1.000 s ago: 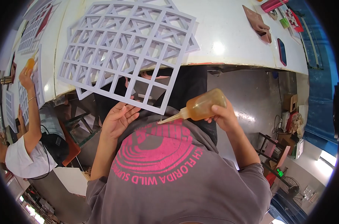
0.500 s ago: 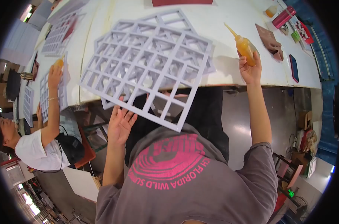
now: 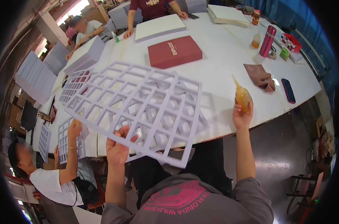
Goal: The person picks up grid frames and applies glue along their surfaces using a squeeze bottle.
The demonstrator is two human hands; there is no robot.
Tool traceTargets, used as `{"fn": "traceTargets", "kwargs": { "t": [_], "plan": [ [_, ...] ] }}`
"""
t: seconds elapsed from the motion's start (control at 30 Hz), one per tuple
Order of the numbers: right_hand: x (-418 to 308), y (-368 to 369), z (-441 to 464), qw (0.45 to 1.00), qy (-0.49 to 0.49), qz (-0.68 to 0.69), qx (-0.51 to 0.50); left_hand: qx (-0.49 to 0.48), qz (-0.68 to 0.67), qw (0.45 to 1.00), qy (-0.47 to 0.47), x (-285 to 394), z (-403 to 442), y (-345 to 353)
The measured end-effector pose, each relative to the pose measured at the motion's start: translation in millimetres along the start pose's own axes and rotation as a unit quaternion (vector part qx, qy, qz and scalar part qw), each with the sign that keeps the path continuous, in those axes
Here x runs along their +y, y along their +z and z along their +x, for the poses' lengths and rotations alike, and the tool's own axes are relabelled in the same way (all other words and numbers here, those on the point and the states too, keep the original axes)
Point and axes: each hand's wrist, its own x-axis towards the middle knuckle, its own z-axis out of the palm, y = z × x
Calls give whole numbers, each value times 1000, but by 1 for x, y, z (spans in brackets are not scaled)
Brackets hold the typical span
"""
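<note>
A pale grey lattice panel [image 3: 193, 121] with many rectangular openings is tilted above the table edge in front of me. My left hand [image 3: 118, 148] grips its near border, fingers curled up through an opening and thumb at the edge. Under it, more latticework [image 3: 202, 125] shows, overlapping at a different angle. To the right, my right hand [image 3: 243, 117] is wrapped around the lower part of a squeeze bottle [image 3: 244, 95] of amber liquid, its long thin nozzle pointing up. The bottle is apart from the panel.
On the white table [image 3: 222, 48] are a dark red box [image 3: 175, 52], a brown crumpled piece [image 3: 260, 77], a phone [image 3: 288, 90] and a pink thermos [image 3: 267, 41]. At left, a co-worker [image 3: 51, 183] handles another lattice panel [image 3: 61, 149]. Others sit across the table, near white stacks [image 3: 160, 28].
My view has tilted up, showing more of the table's far side. The lattice panel sits flatter in view, and my left hand's fingers now curl over its border. The bottle remains in my right hand.
</note>
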Motion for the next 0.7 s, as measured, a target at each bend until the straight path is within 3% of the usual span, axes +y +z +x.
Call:
{"fn": "traceTargets", "kwargs": {
  "t": [0.1,0.17,0.37,0.4,0.6,0.67,0.7],
  "plan": [
    [-1,0,2,999,-10,19,27,25,37,999,20,-23,57,9],
    [1,3,2,999,-14,4,47,111,29,993,-31,-46,101,23],
    [-10,-25,12,1000,15,-22,13,146,43,976,-159,-160,185,-17],
    [-12,-27,14,999,30,-18,2,166,-20,970,-178,-173,196,-19],
    [-15,-30,22,997,77,-1,-27,218,15,967,-130,-182,301,6],
    [-12,-23,20,996,81,-7,-34,249,-78,962,-77,-176,326,19],
    [-11,-22,21,996,82,-14,-32,217,-85,970,-74,-172,325,14]
  ]
}}
